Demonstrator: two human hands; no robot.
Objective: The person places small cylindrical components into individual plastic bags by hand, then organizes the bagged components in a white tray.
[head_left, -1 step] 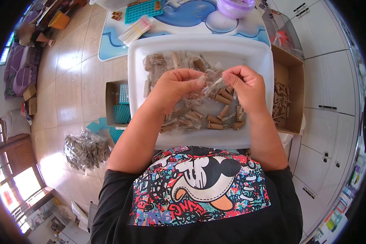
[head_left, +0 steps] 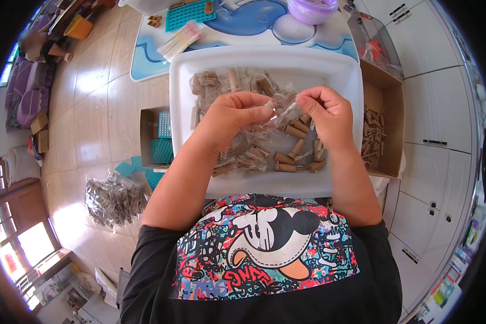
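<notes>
Fingers (head_left: pixel 258 99) of left hand (head_left: pixel 228 117) and right hand (head_left: pixel 332 117) pinch clear plastic (head_left: pixel 288 112) over the white tub (head_left: pixel 180 73), where uneven pulling might tear it

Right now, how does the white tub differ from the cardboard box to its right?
The white tub has rounded corners; the cardboard box is brown and squarer. The tub lies beneath the left hand and right hand; the box stands beside it. The tub holds brown cylinders and clear bags; the box holds thinner brown pieces. Both are open-topped.
</notes>
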